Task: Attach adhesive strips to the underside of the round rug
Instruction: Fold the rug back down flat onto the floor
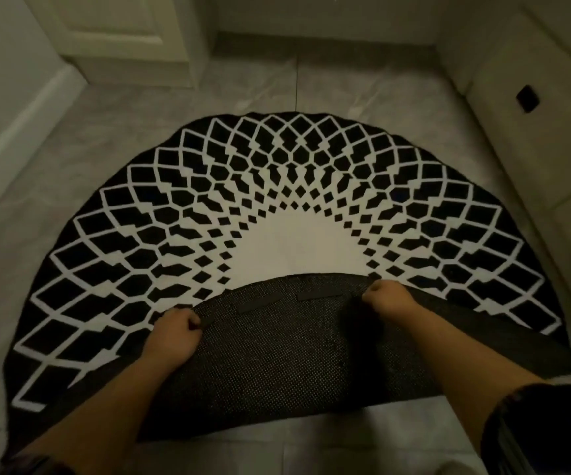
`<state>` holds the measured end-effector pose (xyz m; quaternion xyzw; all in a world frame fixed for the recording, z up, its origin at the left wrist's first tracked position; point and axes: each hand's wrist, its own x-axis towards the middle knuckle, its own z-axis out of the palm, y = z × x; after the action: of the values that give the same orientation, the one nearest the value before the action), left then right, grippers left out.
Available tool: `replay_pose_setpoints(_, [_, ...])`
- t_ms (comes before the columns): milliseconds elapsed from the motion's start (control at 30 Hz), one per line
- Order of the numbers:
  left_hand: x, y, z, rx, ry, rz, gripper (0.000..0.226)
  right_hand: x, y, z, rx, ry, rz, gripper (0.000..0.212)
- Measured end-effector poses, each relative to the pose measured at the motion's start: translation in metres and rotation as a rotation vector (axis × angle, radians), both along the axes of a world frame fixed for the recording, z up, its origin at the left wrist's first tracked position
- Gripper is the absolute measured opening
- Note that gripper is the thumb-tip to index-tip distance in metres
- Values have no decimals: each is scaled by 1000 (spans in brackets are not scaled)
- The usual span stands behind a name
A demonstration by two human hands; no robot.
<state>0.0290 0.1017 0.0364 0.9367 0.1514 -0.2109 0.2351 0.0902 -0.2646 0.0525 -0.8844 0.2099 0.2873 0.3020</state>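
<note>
Two hands, left hand (pixel 174 332) and right hand (pixel 388 298), grip the round rug's (pixel 208 200) folded-over edge; no writing shows.

Bare floor (pixel 82 159) — walls (pixel 503 108) close

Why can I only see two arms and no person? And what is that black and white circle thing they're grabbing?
The camera sits on the person's head and looks down, so you only see their arms. The circle is a round rug lying on a grey tile floor. Its near half is folded over, showing the dark underside. The left hand and right hand each grip the folded edge. The small dark bars near that edge are adhesive strips, already stuck on. They look meant to stop the rug sliding.
</note>
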Motion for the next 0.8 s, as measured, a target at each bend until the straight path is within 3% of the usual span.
replay_pose_setpoints(100, [6, 10, -12, 90, -72, -11, 10, 7, -10, -20, -120, -23, 61, 19])
replay_pose_setpoints(200, [14, 25, -29, 221, 29, -51, 41, 15, -17, -35, -176, -61, 114, 15])
replay_pose_setpoints(300, [19, 31, -39, 254, 137, -94, 58, 15, -25, -49, -289, -22, 197, 37])
replay_pose_setpoints(367, [21, 31, -42, 321, 141, -123, 60, 13, -26, -51, -340, -8, 215, 51])
replay_pose_setpoints(567, [20, 30, -35, 503, 29, -209, 56, 14, -27, -51, -493, -76, 357, 68])
replay_pose_setpoints(667, [18, 28, -24, 438, 13, -308, 28, 19, -28, -48, -478, -36, 371, 75])
replay_pose_setpoints(800, [11, 34, -8, 8, 63, -154, 18, 23, -31, -45, -407, 49, 447, 92])
